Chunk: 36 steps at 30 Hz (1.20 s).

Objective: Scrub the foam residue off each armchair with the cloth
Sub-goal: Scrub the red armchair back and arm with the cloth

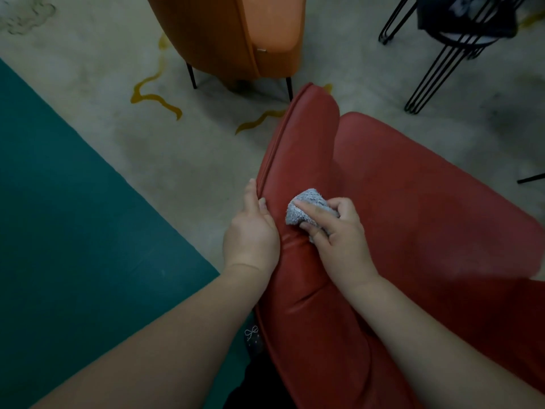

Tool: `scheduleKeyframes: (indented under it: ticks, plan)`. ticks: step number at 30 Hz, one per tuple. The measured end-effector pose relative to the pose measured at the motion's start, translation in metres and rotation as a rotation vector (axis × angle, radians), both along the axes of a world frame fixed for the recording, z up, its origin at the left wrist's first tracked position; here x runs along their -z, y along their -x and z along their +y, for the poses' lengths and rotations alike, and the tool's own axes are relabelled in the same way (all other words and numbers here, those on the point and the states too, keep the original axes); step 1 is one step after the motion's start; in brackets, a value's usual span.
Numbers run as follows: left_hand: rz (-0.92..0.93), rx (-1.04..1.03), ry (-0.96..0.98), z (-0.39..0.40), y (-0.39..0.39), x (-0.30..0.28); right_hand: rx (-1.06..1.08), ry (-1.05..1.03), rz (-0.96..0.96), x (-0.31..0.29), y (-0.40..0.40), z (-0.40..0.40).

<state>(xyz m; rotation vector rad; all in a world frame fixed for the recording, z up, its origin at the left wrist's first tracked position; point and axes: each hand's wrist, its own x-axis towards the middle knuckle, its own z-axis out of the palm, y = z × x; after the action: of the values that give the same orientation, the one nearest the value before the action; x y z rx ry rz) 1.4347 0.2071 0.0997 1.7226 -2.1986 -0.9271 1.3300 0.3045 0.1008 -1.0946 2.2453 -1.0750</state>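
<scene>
Right hand [342, 231] pinches a bunched grey cloth [306, 212] against the arm of the red armchair [413, 202], index finger extended over it. Left hand [252, 231] rests flat on the arm's outer seam, fingers straight. The cloth looks soft and light, best gripped wadded; the upholstery appears smooth and yielding.

Cloth [306, 210] on near armchair [413, 202] arm; 2nd armchair [236, 33] behind.

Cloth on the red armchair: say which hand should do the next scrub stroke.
Right. The right hand already grips the cloth against the red armchair; the left hand only rests on its edge, likely steadying it.
</scene>
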Motion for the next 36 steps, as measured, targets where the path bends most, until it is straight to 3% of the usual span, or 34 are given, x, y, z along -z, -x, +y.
scheduleKeyframes:
  ticks: [4, 9, 17, 24, 36]
  plan:
    - [-0.049, 0.016, -0.073, 0.0, 0.0, -0.008, 0.021, -0.133, -0.045, -0.013, 0.003, 0.009]
    - [-0.019, 0.124, -0.202, -0.013, -0.021, -0.032, 0.067, -0.19, 0.088, -0.037, 0.022, 0.025]
    - [-0.28, 0.38, -0.052, -0.006, -0.103, -0.078, 0.152, -0.139, 0.068, -0.081, 0.003, 0.022]
    - [-0.469, 0.547, 0.096, -0.058, -0.172, -0.091, 0.139, -0.088, 0.007, -0.099, -0.058, -0.037]
    - [-0.484, 0.673, 0.296, -0.206, -0.264, -0.114, 0.25, -0.067, -0.05, -0.092, -0.15, -0.175]
